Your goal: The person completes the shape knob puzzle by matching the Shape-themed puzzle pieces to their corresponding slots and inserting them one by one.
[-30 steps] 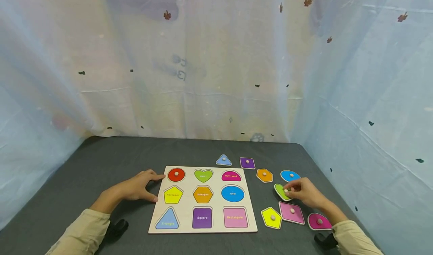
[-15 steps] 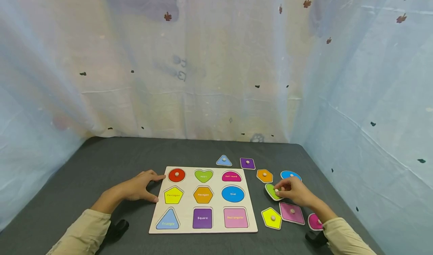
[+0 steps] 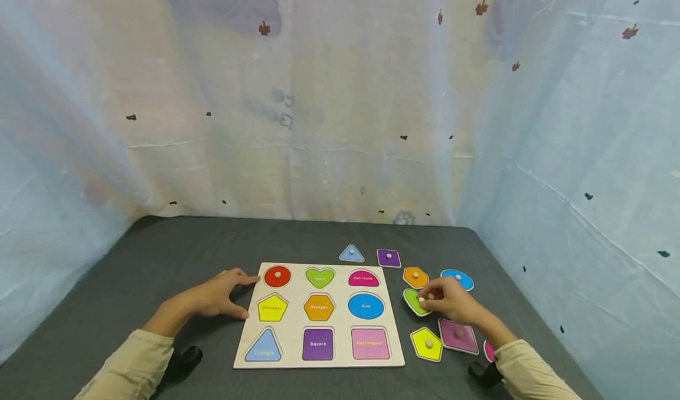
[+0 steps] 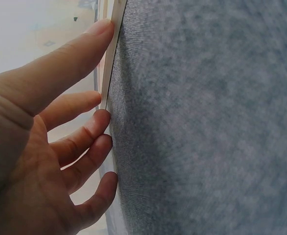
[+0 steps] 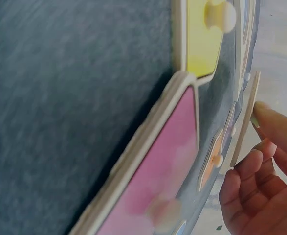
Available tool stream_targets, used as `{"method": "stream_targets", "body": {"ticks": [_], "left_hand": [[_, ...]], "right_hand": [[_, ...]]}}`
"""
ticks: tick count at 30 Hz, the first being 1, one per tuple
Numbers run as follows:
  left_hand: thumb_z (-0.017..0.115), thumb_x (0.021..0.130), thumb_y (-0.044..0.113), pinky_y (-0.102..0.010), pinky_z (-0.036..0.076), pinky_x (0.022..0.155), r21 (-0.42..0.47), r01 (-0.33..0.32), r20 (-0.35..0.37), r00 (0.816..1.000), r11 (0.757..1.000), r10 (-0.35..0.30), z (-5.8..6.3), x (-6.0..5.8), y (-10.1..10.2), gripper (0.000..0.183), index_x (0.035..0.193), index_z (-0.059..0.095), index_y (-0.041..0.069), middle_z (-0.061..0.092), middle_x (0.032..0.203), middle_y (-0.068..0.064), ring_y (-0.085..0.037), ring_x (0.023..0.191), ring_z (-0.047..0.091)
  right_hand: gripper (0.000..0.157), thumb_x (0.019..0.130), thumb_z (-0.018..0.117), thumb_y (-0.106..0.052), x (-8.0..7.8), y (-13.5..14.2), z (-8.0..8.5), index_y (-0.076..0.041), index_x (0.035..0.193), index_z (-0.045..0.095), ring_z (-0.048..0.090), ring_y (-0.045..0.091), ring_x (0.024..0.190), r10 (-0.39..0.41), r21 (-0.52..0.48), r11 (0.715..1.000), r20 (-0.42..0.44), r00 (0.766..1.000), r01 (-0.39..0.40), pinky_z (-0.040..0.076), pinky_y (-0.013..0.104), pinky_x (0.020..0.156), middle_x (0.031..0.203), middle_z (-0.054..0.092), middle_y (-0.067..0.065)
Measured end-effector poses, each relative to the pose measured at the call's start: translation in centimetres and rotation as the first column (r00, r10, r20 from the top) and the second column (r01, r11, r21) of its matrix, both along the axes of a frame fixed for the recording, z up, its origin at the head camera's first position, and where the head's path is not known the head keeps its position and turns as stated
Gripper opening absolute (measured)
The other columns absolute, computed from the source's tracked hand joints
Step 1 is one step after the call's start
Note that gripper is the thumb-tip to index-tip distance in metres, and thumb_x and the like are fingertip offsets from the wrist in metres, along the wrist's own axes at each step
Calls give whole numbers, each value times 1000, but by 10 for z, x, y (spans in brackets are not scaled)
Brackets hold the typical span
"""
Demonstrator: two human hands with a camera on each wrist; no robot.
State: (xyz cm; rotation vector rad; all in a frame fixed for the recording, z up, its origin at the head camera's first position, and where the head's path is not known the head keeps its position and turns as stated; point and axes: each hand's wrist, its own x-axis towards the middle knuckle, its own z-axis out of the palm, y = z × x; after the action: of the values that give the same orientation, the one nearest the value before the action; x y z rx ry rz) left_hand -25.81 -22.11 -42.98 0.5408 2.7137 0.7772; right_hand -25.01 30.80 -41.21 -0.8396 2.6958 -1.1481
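A wooden shape puzzle board [image 3: 295, 347] lies flat on the dark cloth, with a red circle piece [image 3: 271, 279] sitting in its top left recess. At the board's left edge, my left hand [image 3: 216, 295] rests with thumb and fingers spread; in the left wrist view its thumb tip [image 4: 102, 27] touches the board's side. My right hand [image 3: 451, 300] pinches the small knob of a green heart-shaped puzzle piece [image 3: 410, 301], just right of the board. In the right wrist view this piece [image 5: 246, 122] appears edge-on, raised off the cloth.
Loose knobbed pieces lie around the right side: light blue triangle [image 3: 351, 256], purple square [image 3: 383, 261], orange hexagon [image 3: 411, 282], blue oval [image 3: 465, 281], yellow pentagon [image 3: 422, 350], pink rectangle [image 3: 464, 344] and a magenta half round [image 3: 489, 353] partly behind the right sleeve. Hanging fabric surrounds the table.
My right hand has moved left with the green piece, from above the pink rectangle toward the board's right edge. The left hand and the board have stayed in place.
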Motion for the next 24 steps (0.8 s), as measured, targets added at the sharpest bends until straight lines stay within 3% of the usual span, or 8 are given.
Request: {"method": "stream_targets", "body": {"ticks": [7,24], "left_hand": [[92,71,33,-62,40,107,-9,3,3,1000,1000,-3,-2,0,0,91,149,51,8,54,130,-12,-32,120,47],[91,72,33,-63,40,107,-15,1,10,1000,1000,-1,-1,-2,0,90,149,51,9,54,130,-12,-32,121,47]], "right_hand": [[10,91,73,-7,-1,-10,0,1,97,75,46,2,63,-31,39,999,11,999,31,41,19,59,71,52,0],[9,92,73,-11,-8,-45,7,-4,97,76,49,7,68,-62,82,995,28,998,60,42,20,61,75,52,1]]}}
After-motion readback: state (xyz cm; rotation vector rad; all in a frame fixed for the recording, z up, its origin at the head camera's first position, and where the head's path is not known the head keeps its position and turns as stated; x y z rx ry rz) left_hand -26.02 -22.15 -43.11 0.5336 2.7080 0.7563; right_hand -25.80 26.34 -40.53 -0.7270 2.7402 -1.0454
